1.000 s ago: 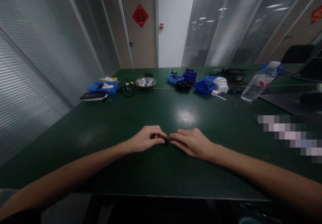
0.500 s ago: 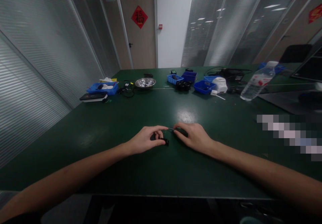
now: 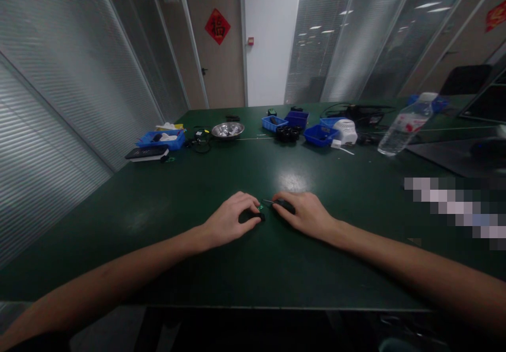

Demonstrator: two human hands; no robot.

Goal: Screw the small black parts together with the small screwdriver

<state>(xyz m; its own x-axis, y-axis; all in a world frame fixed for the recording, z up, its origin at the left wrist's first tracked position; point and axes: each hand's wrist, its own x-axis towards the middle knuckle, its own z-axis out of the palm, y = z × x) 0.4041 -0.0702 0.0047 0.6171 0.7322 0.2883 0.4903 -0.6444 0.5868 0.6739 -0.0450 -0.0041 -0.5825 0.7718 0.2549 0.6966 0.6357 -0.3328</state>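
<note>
My left hand (image 3: 231, 217) is closed around a small black part (image 3: 261, 217), its thumb along the near side and the fingers curled over the far side. A tiny green piece (image 3: 261, 206), perhaps a circuit board, shows by those fingertips; whether it is fixed to the black part I cannot tell. Opposite, my right hand (image 3: 308, 212) grips a screwdriver (image 3: 285, 205) by its dark handle. The thin metal shaft points left, its tip close to the green piece. Contact between them cannot be made out. Both hands are low over the green table (image 3: 213, 278).
Toward the back stand a metal bowl (image 3: 228, 137), several blue trays (image 3: 321, 142) and a white device (image 3: 346, 132). A tilted water bottle (image 3: 403, 126) is at the right, near a laptop (image 3: 443, 157). A black-and-white box (image 3: 147, 155) lies at the left.
My left index finger, stretched to the screwdriver tip before, has drawn back and curled toward the black part. The green piece shows more clearly. My right hand has barely moved.
</note>
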